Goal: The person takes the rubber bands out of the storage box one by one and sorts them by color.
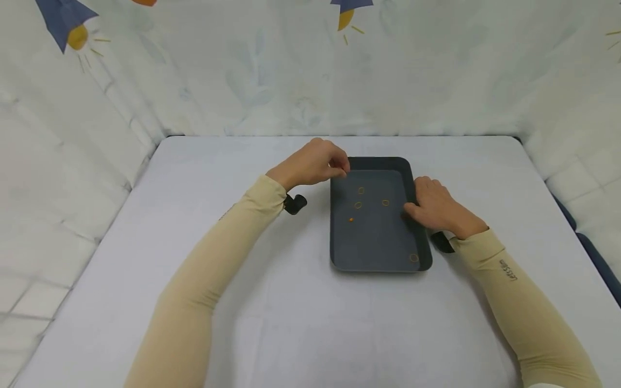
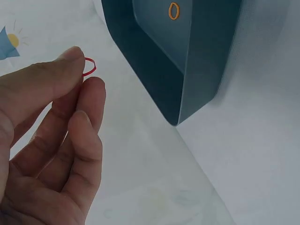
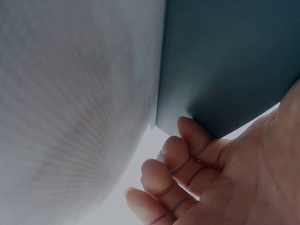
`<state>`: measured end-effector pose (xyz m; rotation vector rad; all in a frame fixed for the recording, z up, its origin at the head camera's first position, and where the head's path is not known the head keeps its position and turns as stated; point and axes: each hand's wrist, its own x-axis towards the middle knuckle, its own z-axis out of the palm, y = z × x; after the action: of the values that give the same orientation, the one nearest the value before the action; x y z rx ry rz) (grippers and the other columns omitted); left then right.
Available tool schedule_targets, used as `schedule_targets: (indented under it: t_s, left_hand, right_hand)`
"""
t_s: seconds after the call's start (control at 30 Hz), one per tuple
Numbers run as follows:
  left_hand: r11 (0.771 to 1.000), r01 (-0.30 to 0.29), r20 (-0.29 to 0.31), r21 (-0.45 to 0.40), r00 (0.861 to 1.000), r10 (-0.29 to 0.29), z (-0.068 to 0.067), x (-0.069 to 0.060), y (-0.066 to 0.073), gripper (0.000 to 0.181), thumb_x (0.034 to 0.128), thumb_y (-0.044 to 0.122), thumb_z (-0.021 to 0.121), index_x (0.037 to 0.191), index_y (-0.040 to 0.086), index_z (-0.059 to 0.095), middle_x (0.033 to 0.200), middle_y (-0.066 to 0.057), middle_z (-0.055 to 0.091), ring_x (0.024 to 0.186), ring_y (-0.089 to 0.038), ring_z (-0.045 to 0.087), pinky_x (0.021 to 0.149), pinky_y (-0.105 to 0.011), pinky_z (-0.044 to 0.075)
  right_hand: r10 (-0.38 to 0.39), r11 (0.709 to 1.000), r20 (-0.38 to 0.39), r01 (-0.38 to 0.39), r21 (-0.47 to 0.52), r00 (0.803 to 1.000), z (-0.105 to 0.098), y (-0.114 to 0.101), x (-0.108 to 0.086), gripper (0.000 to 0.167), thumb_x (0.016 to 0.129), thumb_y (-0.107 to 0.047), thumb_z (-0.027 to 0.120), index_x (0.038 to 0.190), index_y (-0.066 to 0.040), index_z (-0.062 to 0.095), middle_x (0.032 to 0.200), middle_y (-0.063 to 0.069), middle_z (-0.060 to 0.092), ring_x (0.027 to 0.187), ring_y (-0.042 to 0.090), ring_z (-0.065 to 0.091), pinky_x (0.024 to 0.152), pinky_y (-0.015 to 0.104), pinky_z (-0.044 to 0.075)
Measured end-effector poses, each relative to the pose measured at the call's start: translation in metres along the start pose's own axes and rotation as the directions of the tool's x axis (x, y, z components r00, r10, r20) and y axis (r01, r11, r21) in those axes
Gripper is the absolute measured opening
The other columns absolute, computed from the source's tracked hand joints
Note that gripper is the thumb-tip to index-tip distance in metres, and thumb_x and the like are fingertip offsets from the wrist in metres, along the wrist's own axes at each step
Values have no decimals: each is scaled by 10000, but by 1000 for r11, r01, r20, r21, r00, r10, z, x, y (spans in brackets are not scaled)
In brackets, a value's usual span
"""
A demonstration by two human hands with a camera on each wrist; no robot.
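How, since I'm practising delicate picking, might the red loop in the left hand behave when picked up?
The red loop is probably very light, being thin and small beside the left hand that pinches it. It likely flexes easily, as its slender outline looks unevenly bent. Rolling seems unlikely, given that irregular shape.

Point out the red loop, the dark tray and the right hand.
Red loop [image 2: 95,67]: left wrist view, on its curved outer end.
Dark tray [image 1: 373,245]: head view, on its bare floor.
Right hand [image 1: 433,206]: head view, on its back.
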<state>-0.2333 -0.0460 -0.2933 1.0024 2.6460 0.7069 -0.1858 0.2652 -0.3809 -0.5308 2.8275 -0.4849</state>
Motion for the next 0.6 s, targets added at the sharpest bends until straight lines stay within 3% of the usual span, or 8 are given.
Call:
schedule_targets:
  t_s: [0.6]
  left_hand:
    - [996,67,-100,-61,992,-73,-7,-36,-22,94,958,146,738,1036,122,784,975,-31,776,896,-183,669,812,-323,539]
  right_hand:
    - [-3,1000,5,3,8,1000,-1,0,1,430,1009,-265,504,1180,127,462,1046,243,486,910,371,436,757,431,351]
